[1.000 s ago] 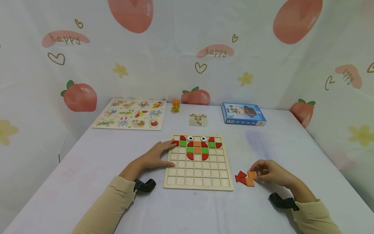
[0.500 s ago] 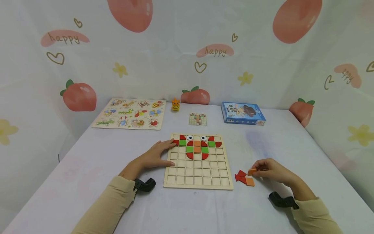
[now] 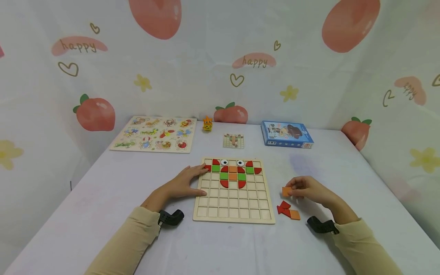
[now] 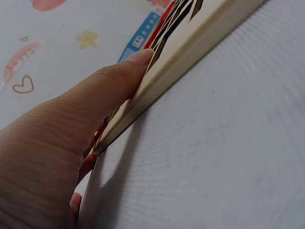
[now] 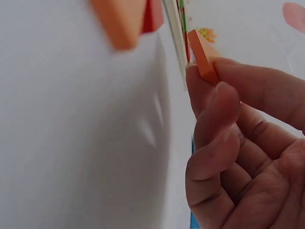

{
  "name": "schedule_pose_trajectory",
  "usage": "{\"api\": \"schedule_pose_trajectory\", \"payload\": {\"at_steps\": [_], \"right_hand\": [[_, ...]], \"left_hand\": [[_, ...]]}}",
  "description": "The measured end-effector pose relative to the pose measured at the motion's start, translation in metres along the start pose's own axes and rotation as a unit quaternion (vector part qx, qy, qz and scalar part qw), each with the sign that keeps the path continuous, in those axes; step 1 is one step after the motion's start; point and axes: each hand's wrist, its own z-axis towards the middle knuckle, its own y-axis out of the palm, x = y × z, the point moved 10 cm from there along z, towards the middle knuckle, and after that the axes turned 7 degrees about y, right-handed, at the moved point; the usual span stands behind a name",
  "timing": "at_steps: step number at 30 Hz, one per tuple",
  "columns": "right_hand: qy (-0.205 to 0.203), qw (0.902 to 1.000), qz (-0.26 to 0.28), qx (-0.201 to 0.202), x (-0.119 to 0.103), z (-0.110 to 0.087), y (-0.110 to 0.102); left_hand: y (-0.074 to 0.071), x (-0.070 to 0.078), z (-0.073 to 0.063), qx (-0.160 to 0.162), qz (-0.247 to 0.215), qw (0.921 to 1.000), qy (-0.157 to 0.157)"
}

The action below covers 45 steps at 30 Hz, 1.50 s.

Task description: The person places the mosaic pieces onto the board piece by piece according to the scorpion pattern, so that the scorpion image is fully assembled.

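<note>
My right hand (image 3: 311,190) pinches an orange square tile (image 3: 287,191) between thumb and fingertips, to the right of the wooden grid board (image 3: 223,212). The tile's edge (image 5: 205,59) shows in the right wrist view. My left hand (image 3: 182,185) rests with spread fingers on the board's left edge, its thumb (image 4: 114,83) lying over the rim in the left wrist view. Red, green and orange tiles and two eye tiles (image 3: 224,162) fill some squares in the board's upper rows. Near my right hand lie a few red tiles (image 3: 284,209) and another orange square tile (image 3: 295,214).
Behind the board is a small pattern card (image 3: 233,141). A blue box (image 3: 288,134) lies at the back right, an insect puzzle board (image 3: 154,134) at the back left, with a small orange-yellow toy (image 3: 207,123) beside it.
My right hand has picked up the orange square tile from beside the loose tiles and carried it up and left toward the board. My left hand stays on the board's edge.
</note>
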Motion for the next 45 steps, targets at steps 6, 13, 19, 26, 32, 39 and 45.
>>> {"api": "schedule_pose_trajectory", "payload": {"at_steps": [6,13,19,26,32,39,45], "right_hand": [[-0.035,0.9994,0.001,-0.009,-0.027,0.013,0.008],[-0.051,0.9985,-0.006,-0.016,-0.055,0.033,0.024],[-0.055,0.9982,-0.002,-0.023,-0.075,0.047,0.042],[-0.081,0.9957,0.012,-0.044,-0.095,0.057,0.061],[-0.086,0.9953,0.008,-0.045,-0.106,0.063,0.074],[-0.073,0.9969,0.012,-0.028,-0.114,0.076,0.082],[-0.070,0.9972,0.017,-0.019,-0.117,0.081,0.088]], "left_hand": [[0.000,0.001,0.001,0.003,0.001,1.0000,0.001],[-0.001,0.001,0.001,0.005,0.004,1.0000,0.001],[-0.001,0.001,0.001,0.005,0.003,1.0000,0.003],[-0.001,0.001,0.001,0.003,0.000,1.0000,0.003],[0.000,0.000,0.001,0.004,0.009,1.0000,0.002],[0.000,0.000,0.000,0.003,0.003,1.0000,-0.002],[0.000,0.000,0.001,0.002,0.005,1.0000,-0.001]]}}
